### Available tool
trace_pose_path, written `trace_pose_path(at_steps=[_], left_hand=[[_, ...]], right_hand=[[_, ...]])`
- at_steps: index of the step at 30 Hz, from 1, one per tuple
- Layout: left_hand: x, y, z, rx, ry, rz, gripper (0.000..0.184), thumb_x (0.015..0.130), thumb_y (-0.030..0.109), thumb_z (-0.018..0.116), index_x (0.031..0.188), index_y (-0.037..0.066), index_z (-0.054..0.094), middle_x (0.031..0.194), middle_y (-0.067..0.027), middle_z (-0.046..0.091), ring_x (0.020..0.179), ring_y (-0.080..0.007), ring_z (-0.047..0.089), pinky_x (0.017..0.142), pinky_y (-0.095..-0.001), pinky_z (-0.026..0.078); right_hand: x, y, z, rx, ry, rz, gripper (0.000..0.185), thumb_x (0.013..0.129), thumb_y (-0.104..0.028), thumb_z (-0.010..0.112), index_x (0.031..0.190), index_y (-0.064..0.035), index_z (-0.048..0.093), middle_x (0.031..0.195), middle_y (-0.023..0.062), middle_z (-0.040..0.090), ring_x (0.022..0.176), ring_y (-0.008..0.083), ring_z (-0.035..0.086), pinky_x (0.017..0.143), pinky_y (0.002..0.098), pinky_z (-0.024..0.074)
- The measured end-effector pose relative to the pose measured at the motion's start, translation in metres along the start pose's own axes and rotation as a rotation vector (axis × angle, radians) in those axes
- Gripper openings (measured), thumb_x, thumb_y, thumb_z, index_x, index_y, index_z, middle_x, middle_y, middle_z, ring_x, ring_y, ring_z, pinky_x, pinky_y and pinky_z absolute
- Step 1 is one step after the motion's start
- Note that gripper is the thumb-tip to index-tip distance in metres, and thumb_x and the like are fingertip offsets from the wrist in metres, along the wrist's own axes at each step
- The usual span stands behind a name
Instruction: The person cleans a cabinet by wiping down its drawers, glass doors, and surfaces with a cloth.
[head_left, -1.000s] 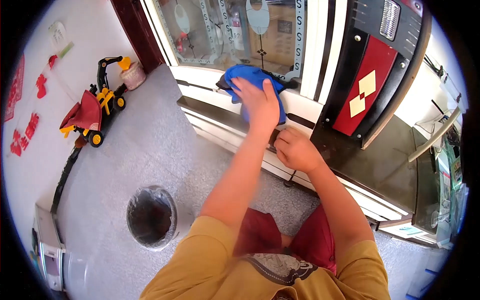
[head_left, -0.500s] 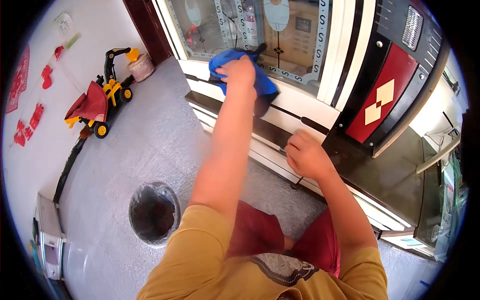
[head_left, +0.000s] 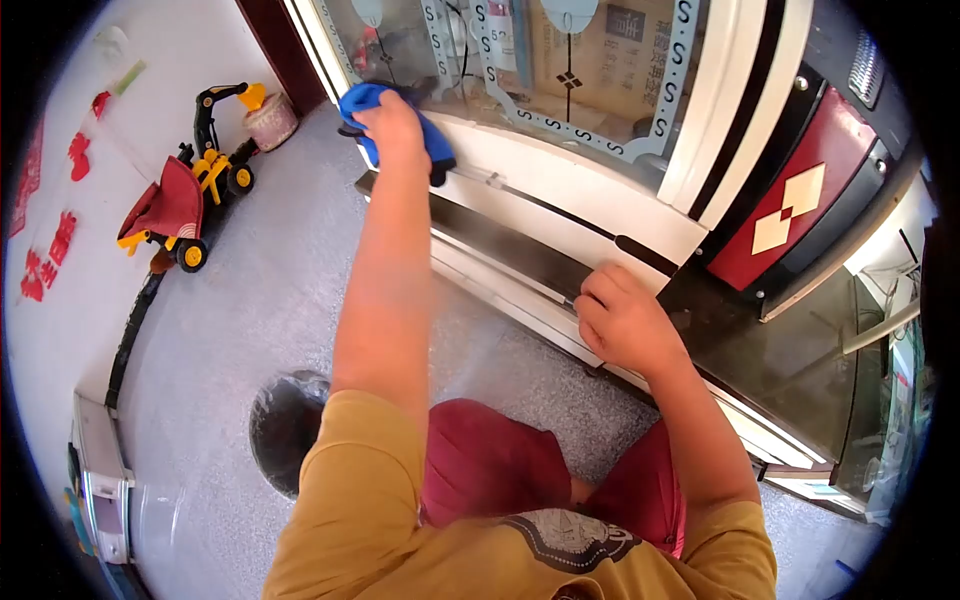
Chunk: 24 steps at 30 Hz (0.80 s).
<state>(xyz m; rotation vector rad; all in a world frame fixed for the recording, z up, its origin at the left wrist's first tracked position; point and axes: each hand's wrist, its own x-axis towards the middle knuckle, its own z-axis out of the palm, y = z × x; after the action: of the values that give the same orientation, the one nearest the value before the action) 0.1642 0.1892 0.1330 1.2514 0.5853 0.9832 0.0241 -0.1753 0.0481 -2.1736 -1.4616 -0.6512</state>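
My left hand [head_left: 393, 128] is closed on a blue cloth [head_left: 366, 98] with dark edges. It presses the cloth against the white cabinet front [head_left: 560, 205], at the left end just below the glass door [head_left: 585, 80]. My right hand [head_left: 630, 318] rests at the dark ledge [head_left: 505, 245] lower on the cabinet, its fingers curled inward. What those fingers hold, if anything, is hidden. A black slot-shaped handle [head_left: 645, 255] lies just above that hand.
A black bin [head_left: 285, 430] with a clear liner stands on the grey floor [head_left: 210, 370], partly behind my left sleeve. By the wall are a toy excavator with a red bucket [head_left: 170, 205] and a round tub [head_left: 270, 122]. A black and red panel [head_left: 800, 190] stands right of the door.
My left hand has slid the blue cloth leftward along the cabinet to its left end. The right hand stays at the ledge, while the view has shifted slightly.
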Motion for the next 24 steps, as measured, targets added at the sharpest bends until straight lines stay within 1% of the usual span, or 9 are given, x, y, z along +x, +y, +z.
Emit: trace_pose_path(at_steps=[1, 7, 9, 13, 15, 17, 19, 22, 24], left_hand=[[0.006, 0.001, -0.005, 0.002, -0.036, -0.002, 0.074, 0.098, 0.031, 0.052, 0.161, 0.002, 0.027, 0.165, -0.0318, 0.035, 0.148, -0.0474, 0.04, 0.123, -0.052, 0.033], [0.031, -0.03, 0.0, 0.211, 0.152, 0.393, 0.053, 0.098, 0.026, 0.047, 0.136, -0.011, 0.046, 0.133, -0.039, 0.057, 0.126, -0.0549, 0.05, 0.112, -0.0585, 0.036], [0.053, -0.052, -0.006, 0.216, 0.202, 0.472, 0.048, 0.1, 0.03, 0.046, 0.123, -0.011, 0.054, 0.124, -0.0353, 0.064, 0.111, -0.0495, 0.06, 0.098, -0.0546, 0.044], [0.041, -0.063, -0.022, 0.043, 0.037, 0.203, 0.067, 0.105, 0.041, 0.039, 0.146, -0.011, 0.047, 0.152, -0.0308, 0.049, 0.133, -0.0412, 0.053, 0.112, -0.0476, 0.042], [0.048, -0.1, -0.029, 0.052, 0.037, 0.136, 0.07, 0.107, 0.044, 0.037, 0.149, -0.012, 0.045, 0.153, -0.0296, 0.051, 0.134, -0.0402, 0.054, 0.115, -0.0456, 0.041], [0.011, -0.11, -0.038, 0.139, 0.014, 0.174, 0.052, 0.105, 0.032, 0.042, 0.109, -0.016, 0.062, 0.116, -0.0394, 0.064, 0.112, -0.0515, 0.059, 0.105, -0.0548, 0.042], [-0.002, -0.125, -0.045, 0.378, -0.037, 0.321, 0.047, 0.108, 0.027, 0.04, 0.097, -0.013, 0.063, 0.108, -0.0407, 0.065, 0.105, -0.0565, 0.059, 0.1, -0.0583, 0.044], [-0.031, -0.133, -0.052, 0.708, -0.176, 0.707, 0.036, 0.108, 0.017, 0.037, 0.09, -0.006, 0.06, 0.099, -0.0377, 0.067, 0.105, -0.0556, 0.059, 0.093, -0.0602, 0.045], [-0.051, -0.137, -0.051, 0.764, -0.222, 0.749, 0.029, 0.104, 0.017, 0.045, 0.089, -0.003, 0.06, 0.093, -0.0336, 0.069, 0.097, -0.0532, 0.063, 0.095, -0.0606, 0.044]], right_hand=[[0.001, 0.0, 0.0, -0.001, 0.001, 0.0, 0.009, 0.077, -0.006, 0.068, 0.078, -0.0044, 0.059, 0.091, 0.0115, 0.057, 0.097, 0.0333, 0.058, 0.086, 0.0437, 0.0535], [0.002, -0.001, -0.001, 0.044, -0.003, 0.024, 0.01, 0.076, -0.005, 0.068, 0.078, -0.0034, 0.059, 0.091, 0.0125, 0.056, 0.095, 0.0334, 0.058, 0.083, 0.0437, 0.0529], [0.002, 0.002, -0.002, 0.045, -0.008, 0.013, 0.01, 0.075, -0.005, 0.068, 0.078, -0.0036, 0.059, 0.09, 0.0122, 0.056, 0.095, 0.0332, 0.058, 0.083, 0.0432, 0.0531], [-0.001, 0.0, -0.001, 0.018, -0.02, 0.015, 0.009, 0.076, -0.006, 0.069, 0.081, -0.0046, 0.062, 0.093, 0.0109, 0.058, 0.098, 0.0319, 0.059, 0.086, 0.0425, 0.0538], [-0.001, 0.001, -0.001, 0.001, -0.033, 0.018, 0.008, 0.077, -0.007, 0.07, 0.083, -0.0049, 0.064, 0.095, 0.0103, 0.059, 0.099, 0.0313, 0.059, 0.088, 0.0421, 0.054], [0.0, 0.0, -0.002, 0.005, -0.028, 0.005, 0.007, 0.078, -0.007, 0.069, 0.083, -0.0048, 0.064, 0.096, 0.0101, 0.059, 0.1, 0.031, 0.059, 0.088, 0.0417, 0.0543], [-0.002, 0.0, 0.0, 0.002, -0.013, 0.007, 0.006, 0.079, -0.007, 0.069, 0.082, -0.0047, 0.064, 0.095, 0.0098, 0.06, 0.1, 0.0306, 0.059, 0.088, 0.0413, 0.0545], [-0.005, 0.0, 0.005, -0.011, 0.004, 0.019, 0.006, 0.08, -0.006, 0.069, 0.081, -0.0049, 0.063, 0.094, 0.0094, 0.06, 0.099, 0.03, 0.059, 0.087, 0.0406, 0.0548], [-0.003, 0.002, 0.002, -0.03, -0.006, 0.002, 0.006, 0.08, -0.007, 0.069, 0.08, -0.0053, 0.063, 0.092, 0.0088, 0.059, 0.098, 0.0295, 0.059, 0.086, 0.0404, 0.055]])
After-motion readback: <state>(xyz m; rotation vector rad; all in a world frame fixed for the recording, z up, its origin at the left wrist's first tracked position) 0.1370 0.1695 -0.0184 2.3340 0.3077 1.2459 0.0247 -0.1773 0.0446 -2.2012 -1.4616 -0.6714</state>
